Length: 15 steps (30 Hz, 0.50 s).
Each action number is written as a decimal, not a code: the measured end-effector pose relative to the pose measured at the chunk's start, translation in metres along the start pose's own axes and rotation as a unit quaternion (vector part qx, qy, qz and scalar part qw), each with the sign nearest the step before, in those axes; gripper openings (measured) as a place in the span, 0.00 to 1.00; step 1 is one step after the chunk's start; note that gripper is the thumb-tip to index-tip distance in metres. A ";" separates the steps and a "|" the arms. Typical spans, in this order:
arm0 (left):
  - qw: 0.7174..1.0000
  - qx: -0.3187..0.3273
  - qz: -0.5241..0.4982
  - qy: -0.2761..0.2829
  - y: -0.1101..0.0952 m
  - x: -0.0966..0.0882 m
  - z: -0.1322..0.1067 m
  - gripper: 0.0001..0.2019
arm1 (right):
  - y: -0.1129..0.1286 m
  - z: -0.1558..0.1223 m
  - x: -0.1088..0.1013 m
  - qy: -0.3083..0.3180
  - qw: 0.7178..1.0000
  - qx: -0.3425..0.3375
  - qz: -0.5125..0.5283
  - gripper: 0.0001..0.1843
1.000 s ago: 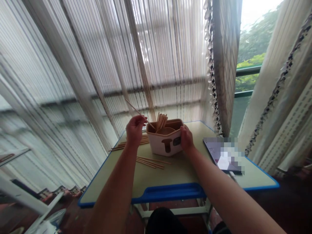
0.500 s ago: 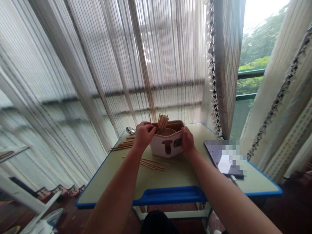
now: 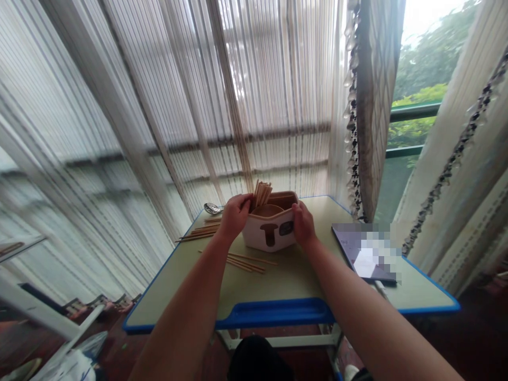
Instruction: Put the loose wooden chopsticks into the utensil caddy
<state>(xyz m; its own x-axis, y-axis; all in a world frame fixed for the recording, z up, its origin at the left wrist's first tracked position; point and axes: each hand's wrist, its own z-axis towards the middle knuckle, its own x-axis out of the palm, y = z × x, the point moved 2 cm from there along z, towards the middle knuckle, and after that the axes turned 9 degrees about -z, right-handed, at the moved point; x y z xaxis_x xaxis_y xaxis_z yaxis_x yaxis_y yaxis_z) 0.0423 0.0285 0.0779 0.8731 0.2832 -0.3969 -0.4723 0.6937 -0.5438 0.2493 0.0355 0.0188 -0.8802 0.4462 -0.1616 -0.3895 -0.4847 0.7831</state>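
A: What is everything standing on?

B: A pale green table top (image 3: 278, 288) with a blue edge (image 3: 428, 309); a blue trough (image 3: 281, 312) is set into it at six o'clock, on the person's side.

A: And the holder (image 3: 257, 238)?

B: It is white outside and brown within, and stands near the middle, a little toward twelve; a chopstick bundle (image 3: 262, 194) sticks up from its left part, and a round tan shape shows inside by the front wall.

A: The hands?

B: The right hand (image 3: 304, 223) is clasped on the holder's three o'clock end, fingers closed over the rim; the left hand (image 3: 236, 212) is at the nine o'clock end, fingers bunched narrowly just beside the bundle; whether they pinch a stick, I cannot tell.

A: What else lies there?

B: Loose chopsticks (image 3: 246, 265) fan out toward nine; farther chopsticks (image 3: 200, 232) lie toward ten, with a slotted metal spoon (image 3: 211, 208) beyond them; a tablet (image 3: 350, 250), partly blurred, lies at three, a white plug (image 3: 380, 287) at its near edge.

A: The room?

B: Sheer striped curtains (image 3: 166, 79) hang from nine round to three; they part at two on a window (image 3: 400, 182), where foliage (image 3: 418, 95) and a green railing (image 3: 415, 112) show; the floor (image 3: 119, 346) is dark red; a white frame (image 3: 47, 312) and a plastic bag (image 3: 79, 362) are toward eight.
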 end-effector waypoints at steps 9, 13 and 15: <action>0.958 -0.166 0.230 -0.032 0.015 -0.029 0.001 0.12 | 0.001 -0.001 0.000 0.002 1.000 -0.003 0.007 0.17; 0.838 -0.278 0.339 0.325 0.029 -0.036 -0.017 0.04 | 0.002 -0.001 -0.001 -0.010 1.000 -0.018 -0.013 0.17; 0.789 -0.282 0.331 0.433 0.030 -0.032 -0.026 0.09 | 0.002 0.000 -0.001 -0.021 0.999 -0.027 -0.028 0.17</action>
<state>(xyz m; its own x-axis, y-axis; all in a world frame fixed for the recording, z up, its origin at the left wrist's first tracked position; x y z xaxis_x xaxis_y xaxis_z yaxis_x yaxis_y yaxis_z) -0.0025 0.0226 0.0548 0.1167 -0.2690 -0.9560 -0.9825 0.1093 -0.1507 0.2491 0.0335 0.0207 -0.8452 0.5037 -0.1786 -0.4528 -0.4975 0.7399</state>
